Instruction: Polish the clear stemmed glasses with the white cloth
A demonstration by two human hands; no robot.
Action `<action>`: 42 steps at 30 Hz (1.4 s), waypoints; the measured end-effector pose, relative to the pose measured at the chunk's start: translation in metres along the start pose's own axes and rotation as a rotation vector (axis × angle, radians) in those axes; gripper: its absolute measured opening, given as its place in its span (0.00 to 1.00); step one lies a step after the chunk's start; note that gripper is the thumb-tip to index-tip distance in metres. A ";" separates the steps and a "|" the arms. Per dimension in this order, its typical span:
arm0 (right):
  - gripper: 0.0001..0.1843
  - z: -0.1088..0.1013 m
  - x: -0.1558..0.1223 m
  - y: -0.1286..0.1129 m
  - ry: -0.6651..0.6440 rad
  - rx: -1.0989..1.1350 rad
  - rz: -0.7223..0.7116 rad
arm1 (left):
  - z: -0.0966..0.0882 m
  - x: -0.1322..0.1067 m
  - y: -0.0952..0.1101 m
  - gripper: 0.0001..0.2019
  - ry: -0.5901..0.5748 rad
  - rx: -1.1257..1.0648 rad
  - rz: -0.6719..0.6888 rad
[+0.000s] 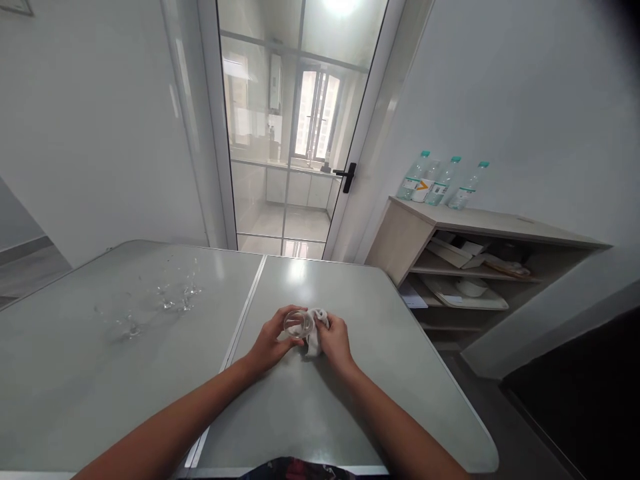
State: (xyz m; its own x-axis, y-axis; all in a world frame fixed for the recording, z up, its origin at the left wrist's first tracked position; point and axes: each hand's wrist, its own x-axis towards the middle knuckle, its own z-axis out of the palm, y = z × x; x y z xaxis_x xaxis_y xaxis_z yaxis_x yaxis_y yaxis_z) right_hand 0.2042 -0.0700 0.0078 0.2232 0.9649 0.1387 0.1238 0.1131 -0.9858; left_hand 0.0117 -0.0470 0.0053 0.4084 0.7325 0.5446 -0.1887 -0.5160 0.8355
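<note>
A small clear glass (299, 323) sits between both hands over the grey table (350, 400). My left hand (273, 341) is curled round the glass from the left. My right hand (336, 340) is closed on a white cloth (316, 330) that presses against the glass's right side and hangs a little below it. On the left half of the table stand several more clear glasses (175, 297), well away from both hands.
A glass door (295, 133) with a black handle (347, 175) stands behind the table. At the right is a low wooden shelf unit (475, 220) with three water bottles (440, 181) on top and papers and boxes inside.
</note>
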 end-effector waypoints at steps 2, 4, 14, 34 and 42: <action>0.22 -0.001 -0.005 -0.009 0.113 -0.007 -0.125 | -0.002 0.000 -0.002 0.30 0.053 0.067 0.001; 0.25 0.001 -0.009 -0.019 0.039 0.062 -0.203 | -0.005 0.000 -0.005 0.29 0.088 0.098 -0.004; 0.23 0.011 -0.016 -0.023 -0.388 -0.051 -0.320 | -0.010 0.004 0.000 0.31 0.040 -0.203 -0.041; 0.19 -0.003 0.008 -0.011 0.116 0.145 -0.111 | -0.024 0.003 -0.010 0.35 0.179 -0.097 -0.116; 0.35 -0.002 -0.021 -0.033 -0.501 -0.862 -0.503 | -0.027 0.007 -0.006 0.30 0.249 0.033 -0.148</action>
State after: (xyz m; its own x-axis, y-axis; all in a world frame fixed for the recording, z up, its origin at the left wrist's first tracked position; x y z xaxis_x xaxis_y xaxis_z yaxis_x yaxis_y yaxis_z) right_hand 0.1975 -0.0942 0.0377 -0.4322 0.8641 0.2581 0.7630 0.5029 -0.4061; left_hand -0.0079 -0.0266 0.0062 0.1964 0.8852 0.4217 -0.1131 -0.4067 0.9065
